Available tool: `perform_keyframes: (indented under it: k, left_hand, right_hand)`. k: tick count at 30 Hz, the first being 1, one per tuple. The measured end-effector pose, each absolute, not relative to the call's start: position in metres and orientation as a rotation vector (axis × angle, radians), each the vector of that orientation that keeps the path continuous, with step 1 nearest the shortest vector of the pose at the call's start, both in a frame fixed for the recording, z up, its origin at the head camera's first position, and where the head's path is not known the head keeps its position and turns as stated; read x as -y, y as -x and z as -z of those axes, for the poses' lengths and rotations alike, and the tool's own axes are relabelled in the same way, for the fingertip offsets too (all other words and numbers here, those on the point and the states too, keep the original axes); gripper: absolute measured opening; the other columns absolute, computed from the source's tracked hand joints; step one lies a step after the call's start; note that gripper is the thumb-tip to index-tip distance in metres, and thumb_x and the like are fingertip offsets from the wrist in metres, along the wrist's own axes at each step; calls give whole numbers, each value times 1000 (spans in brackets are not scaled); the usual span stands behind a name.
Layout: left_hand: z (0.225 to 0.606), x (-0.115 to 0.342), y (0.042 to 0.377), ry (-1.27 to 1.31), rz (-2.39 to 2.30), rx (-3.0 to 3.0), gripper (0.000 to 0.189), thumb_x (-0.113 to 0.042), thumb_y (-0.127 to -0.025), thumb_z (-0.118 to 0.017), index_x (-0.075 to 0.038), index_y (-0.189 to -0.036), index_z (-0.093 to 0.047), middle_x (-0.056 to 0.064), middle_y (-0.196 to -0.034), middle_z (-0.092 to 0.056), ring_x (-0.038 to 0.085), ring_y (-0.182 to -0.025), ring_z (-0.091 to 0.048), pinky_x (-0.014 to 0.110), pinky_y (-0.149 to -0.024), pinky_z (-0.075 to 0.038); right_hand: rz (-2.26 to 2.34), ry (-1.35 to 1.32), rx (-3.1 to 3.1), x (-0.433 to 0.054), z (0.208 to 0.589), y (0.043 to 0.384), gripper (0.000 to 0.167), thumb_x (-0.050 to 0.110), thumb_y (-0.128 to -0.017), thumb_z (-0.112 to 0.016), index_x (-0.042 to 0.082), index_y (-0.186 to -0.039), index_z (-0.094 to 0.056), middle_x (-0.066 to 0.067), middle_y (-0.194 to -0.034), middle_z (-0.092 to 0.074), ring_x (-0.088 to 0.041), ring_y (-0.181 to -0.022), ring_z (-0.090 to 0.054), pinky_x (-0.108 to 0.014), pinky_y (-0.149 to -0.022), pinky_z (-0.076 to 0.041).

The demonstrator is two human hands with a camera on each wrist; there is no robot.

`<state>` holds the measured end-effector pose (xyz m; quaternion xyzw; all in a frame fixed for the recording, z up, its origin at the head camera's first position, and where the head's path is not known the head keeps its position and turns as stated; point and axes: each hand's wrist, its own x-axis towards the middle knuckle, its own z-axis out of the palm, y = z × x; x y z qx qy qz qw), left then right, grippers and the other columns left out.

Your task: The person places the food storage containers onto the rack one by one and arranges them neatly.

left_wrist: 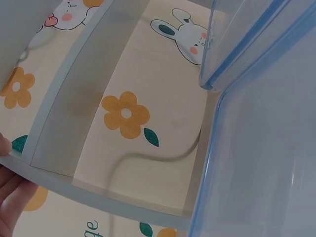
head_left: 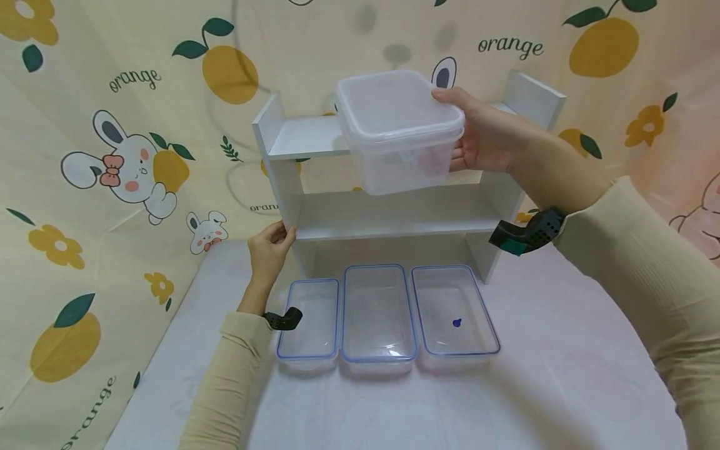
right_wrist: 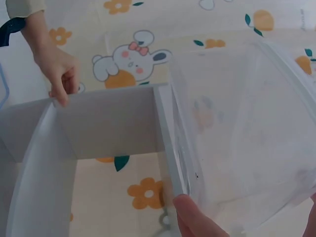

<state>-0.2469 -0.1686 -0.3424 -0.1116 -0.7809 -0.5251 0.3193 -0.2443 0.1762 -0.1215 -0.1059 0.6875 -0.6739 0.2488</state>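
Observation:
My right hand [head_left: 489,134] holds a translucent white lidded plastic container [head_left: 402,153] by its right side, the thumb on top of the lid and the fingers on the wall. The container hangs in front of the top board of a white shelf unit [head_left: 388,212]; in the right wrist view its base and walls [right_wrist: 256,128] look tilted. With thumb and fingers, my left hand [head_left: 269,250] grips the shelf's left edge at the middle board. That grip also shows in the right wrist view, where the left hand [right_wrist: 57,71] pinches the edge.
Three clear containers with blue rims stand in a row before the shelf: a small one [head_left: 315,312] on the left, a larger one [head_left: 377,312] in the middle, another [head_left: 450,294] on the right with a small blue spot. A white cloth [head_left: 568,356] covers the table.

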Motion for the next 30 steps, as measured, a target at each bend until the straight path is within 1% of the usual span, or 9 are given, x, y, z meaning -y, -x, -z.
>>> perform_keyframes:
  k: [8, 13, 15, 17, 19, 21, 23, 26, 30]
  left_hand:
    - [343, 170, 248, 286, 1375, 2056, 19, 7, -83, -65, 20, -98, -67, 37, -91, -69, -22, -68, -54, -3, -63, -47]
    - [344, 169, 248, 285, 1373, 2057, 19, 6, -83, -65, 20, -97, -67, 37, -91, -69, -20, -69, -56, -3, -64, -47]
    - [343, 169, 247, 279, 1358, 2061, 19, 6, -83, -66, 19, -97, -67, 36, -91, -69, -9, -70, -63, -3, -64, -47]
    - [343, 169, 247, 277, 1343, 2065, 19, 5, -84, -66, 18, -97, -67, 35, -91, -70, 9, -72, -71, -3, -64, -47]
    - [343, 168, 247, 276, 1331, 2067, 19, 5, -84, -66, 18, -98, -67, 35, -91, -70, 30, -76, -72, -4, -64, -46]
    - [343, 167, 247, 282, 1335, 2064, 20, 6, -84, -65, 19, -99, -67, 35, -92, -69, 45, -80, -70, -5, -64, -45]
    - [342, 167, 246, 287, 1342, 2061, 20, 6, -84, -65, 20, -99, -66, 36, -92, -69, 49, -81, -69, -5, -65, -45]
    - [342, 167, 246, 294, 1345, 2062, 20, 7, -84, -65, 20, -99, -66, 37, -93, -69, 49, -82, -69, -5, -66, -45]
    - [342, 168, 245, 302, 1343, 2059, 20, 7, -84, -65, 21, -98, -66, 37, -93, -68, 48, -81, -69, -5, -65, -46]
  right_hand:
    - [1841, 78, -1918, -165, 116, 254, 59, 63, -92, -44, 28, -138, -30, -3, -112, -60, -20, -89, -72, -39, -74, -64]
    - [1763, 1, -2041, -159, 113, 257, 66, 69, -89, -42, 23, -136, -33, -2, -101, -67, -20, -87, -73, -40, -76, -64]
    - [1729, -14, -2099, -156, 112, 257, 66, 70, -89, -42, 21, -132, -36, 0, -95, -70, -19, -85, -74, -42, -78, -63]
    - [1715, -32, -2143, -154, 111, 257, 64, 70, -88, -43, 18, -126, -40, 0, -89, -71, -18, -81, -75, -41, -77, -63]
    - [1710, -34, -2191, -152, 111, 257, 61, 69, -88, -44, 18, -121, -43, 1, -84, -71, -17, -76, -75, -38, -74, -63]
    - [1712, -29, -2239, -150, 111, 257, 58, 68, -89, -44, 18, -118, -44, 0, -81, -71, -17, -72, -74, -34, -69, -63]
    - [1719, -27, -2283, -148, 111, 256, 55, 68, -89, -45, 20, -116, -45, 0, -79, -69, -16, -69, -74, -32, -66, -63]
    - [1731, -36, -2328, -147, 112, 255, 54, 69, -88, -45, 22, -115, -46, 0, -80, -66, -15, -68, -72, -31, -65, -63]
    - [1756, -43, -2342, -146, 113, 253, 56, 70, -89, -40, 20, -113, -48, 0, -83, -61, -12, -66, -66, -29, -65, -63]
